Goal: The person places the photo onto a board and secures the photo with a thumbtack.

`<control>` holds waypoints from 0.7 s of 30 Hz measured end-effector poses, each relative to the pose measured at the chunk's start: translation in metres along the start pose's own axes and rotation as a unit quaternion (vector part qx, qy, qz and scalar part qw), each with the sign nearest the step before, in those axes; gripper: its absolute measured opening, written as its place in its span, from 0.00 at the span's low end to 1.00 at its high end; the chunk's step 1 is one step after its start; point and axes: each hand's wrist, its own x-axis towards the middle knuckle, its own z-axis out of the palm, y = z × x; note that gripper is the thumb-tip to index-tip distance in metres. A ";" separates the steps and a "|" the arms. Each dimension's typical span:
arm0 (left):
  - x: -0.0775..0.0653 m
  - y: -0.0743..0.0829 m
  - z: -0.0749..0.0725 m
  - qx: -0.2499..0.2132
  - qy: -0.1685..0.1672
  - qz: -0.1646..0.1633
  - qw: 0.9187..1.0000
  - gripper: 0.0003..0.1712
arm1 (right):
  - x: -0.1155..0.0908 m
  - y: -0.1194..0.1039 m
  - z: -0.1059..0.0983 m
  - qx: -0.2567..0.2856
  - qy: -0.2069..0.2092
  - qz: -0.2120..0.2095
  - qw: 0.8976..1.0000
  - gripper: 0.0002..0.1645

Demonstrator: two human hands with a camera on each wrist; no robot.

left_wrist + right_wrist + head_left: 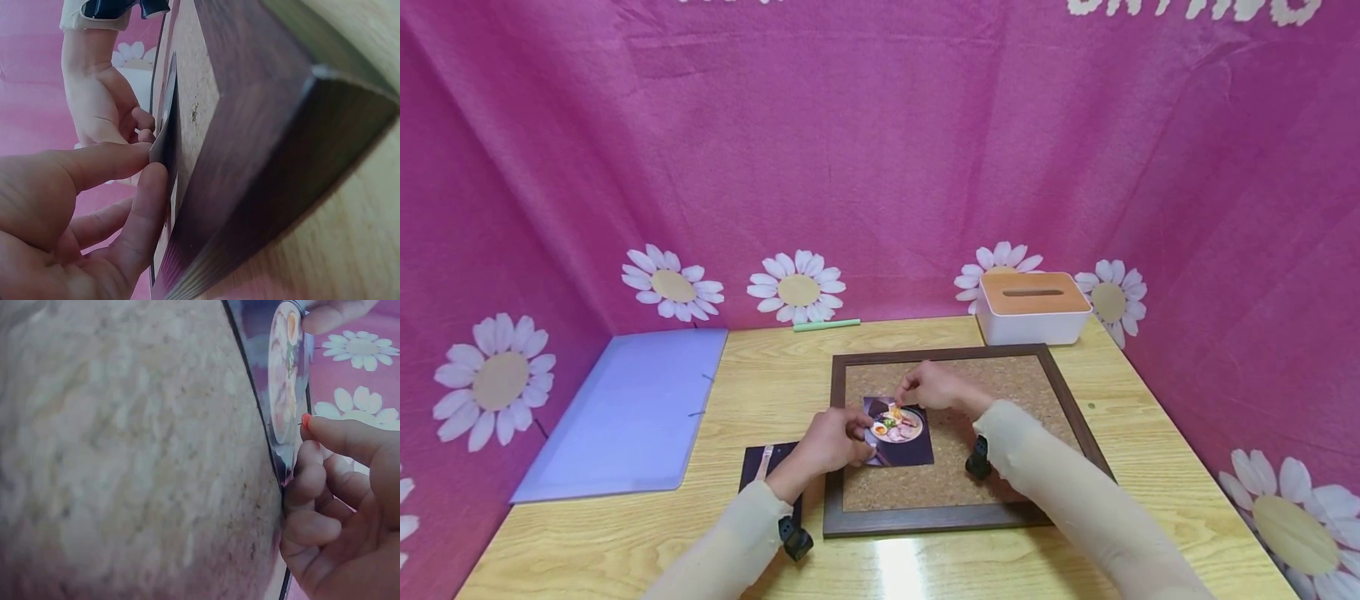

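A cork board [970, 479] in a dark wooden frame lies on the table. A picture card [917, 454] showing a bowl of noodle soup is over the left part of its cork. At the card's left edge my left hand [831, 439] pinches it between thumb and finger; the left wrist view shows that edge bent up slightly. Above the card's upper part, my right hand [934, 387] pinches a small orange-red push pin [305, 420]. The pin's point shows close to the card's surface; whether it touches is unclear.
Another dark picture card [756, 463] lies partly under my left forearm. A pale blue folder [625, 408] is at the left. Along the back are a light green stick [827, 325] and a white tissue box [1033, 327] with a wooden lid.
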 end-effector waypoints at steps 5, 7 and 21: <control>-0.001 0.001 -0.001 0.006 -0.004 0.003 1.000 0.23 | 0.002 -0.001 0.003 -0.016 0.007 -0.010 1.000 0.05; -0.001 0.002 -0.001 0.008 -0.004 0.005 1.000 0.23 | 0.003 -0.001 0.005 -0.015 0.011 -0.009 1.000 0.04; -0.001 0.001 0.001 0.029 0.008 0.006 1.000 0.38 | 0.005 -0.008 0.012 -0.044 0.054 0.022 0.997 0.03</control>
